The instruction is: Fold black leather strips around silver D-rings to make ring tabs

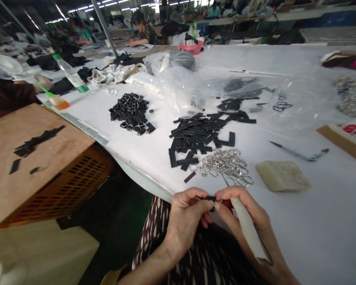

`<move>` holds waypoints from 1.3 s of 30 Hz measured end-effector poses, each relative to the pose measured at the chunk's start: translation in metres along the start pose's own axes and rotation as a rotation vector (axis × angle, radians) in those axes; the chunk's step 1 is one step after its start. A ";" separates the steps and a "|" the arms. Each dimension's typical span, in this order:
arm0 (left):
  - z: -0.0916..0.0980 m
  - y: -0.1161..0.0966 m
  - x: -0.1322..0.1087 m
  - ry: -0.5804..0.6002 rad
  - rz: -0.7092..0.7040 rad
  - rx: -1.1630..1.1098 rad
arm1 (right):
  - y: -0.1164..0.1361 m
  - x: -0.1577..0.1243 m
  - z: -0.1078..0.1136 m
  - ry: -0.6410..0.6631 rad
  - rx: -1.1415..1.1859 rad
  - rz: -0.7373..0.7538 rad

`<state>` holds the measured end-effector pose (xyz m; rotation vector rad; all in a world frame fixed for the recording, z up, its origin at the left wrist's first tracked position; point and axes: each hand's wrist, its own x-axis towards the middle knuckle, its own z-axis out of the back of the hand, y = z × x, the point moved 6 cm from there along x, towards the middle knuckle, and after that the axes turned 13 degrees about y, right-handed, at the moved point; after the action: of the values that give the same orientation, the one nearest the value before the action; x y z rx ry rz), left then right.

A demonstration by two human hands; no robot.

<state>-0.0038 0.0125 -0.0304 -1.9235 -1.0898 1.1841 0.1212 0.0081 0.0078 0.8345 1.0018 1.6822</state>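
My left hand (185, 217) pinches a small black strip (211, 198) between thumb and fingertips, just off the table's front edge. On the strip's other end, the fingertips of my right hand (249, 213) are closed too. A white stick-like tool (248, 229) lies across my right palm, with a thin dark part at its lower end; its kind is unclear. Whether a metal ring sits in the strip is hidden by my fingers. Just beyond my hands lie a heap of silver D-rings (225, 163) and a pile of flat black strips (195, 132).
Strips looped around rings form a heap (130, 113) at left. A yellowish block (283, 176) and a pointed metal tool (299, 152) lie at right. Clear plastic bags (178, 85) spread behind. A wooden board (47, 158) rests over an orange crate (77, 182). Other people sit farther back.
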 end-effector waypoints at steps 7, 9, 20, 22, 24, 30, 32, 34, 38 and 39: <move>0.046 -0.033 0.005 -0.091 -0.143 0.153 | -0.010 0.001 0.004 -0.002 0.009 -0.047; 0.070 -0.058 0.013 -0.150 -0.245 0.225 | -0.007 0.002 0.008 -0.018 0.010 -0.047; 0.127 -0.144 0.095 -0.314 -0.624 0.560 | -0.017 0.001 0.019 -0.053 0.025 -0.118; 0.104 -0.127 0.105 -0.212 -0.595 0.726 | -0.020 0.001 0.018 -0.041 0.024 -0.117; 0.083 -0.110 0.113 -0.132 -0.571 0.889 | -0.022 0.002 0.017 -0.026 0.011 -0.105; 0.054 -0.087 0.126 -0.096 -0.517 1.210 | -0.026 0.003 0.016 0.006 -0.009 -0.103; 0.049 -0.082 0.124 -0.092 -0.511 1.263 | -0.026 0.003 0.018 -0.009 0.003 -0.104; 0.044 -0.078 0.118 -0.098 -0.505 1.304 | -0.026 0.003 0.019 -0.008 0.008 -0.110; 0.036 -0.069 0.104 -0.123 -0.500 1.350 | -0.026 0.001 0.018 0.017 0.024 -0.104; 0.034 -0.068 0.101 -0.125 -0.503 1.334 | -0.026 0.001 0.017 0.020 0.031 -0.108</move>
<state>-0.0307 0.1357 -0.0280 -0.5193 -0.4854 1.2213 0.1465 0.0179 -0.0084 0.7716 1.0708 1.5899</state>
